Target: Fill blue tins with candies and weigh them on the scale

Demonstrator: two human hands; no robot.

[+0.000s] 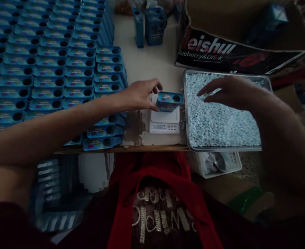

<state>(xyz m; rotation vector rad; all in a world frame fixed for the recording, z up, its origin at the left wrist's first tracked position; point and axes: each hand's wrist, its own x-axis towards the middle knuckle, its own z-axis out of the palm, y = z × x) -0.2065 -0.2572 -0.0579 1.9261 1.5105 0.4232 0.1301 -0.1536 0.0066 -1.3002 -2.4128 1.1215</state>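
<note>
A small blue container (168,102) with a dark hole in its top sits on a white digital scale (165,119), whose display is lit. Beside its left side is my left hand (143,94), thumb and fingers apart around the near corner; whether the fingertips touch it is hard to tell. My right hand (227,90) hovers over a metal tray (225,149) filled with small pale blue pellets (220,121). Its thumb and fingers are spread, and no object shows between them.
Rows of similar blue containers (48,62) cover the table's left side. More containers (155,27) stand at the back. An open cardboard box (206,55) is behind the tray. Below the table edge is a white basket (232,167) holding a scoop.
</note>
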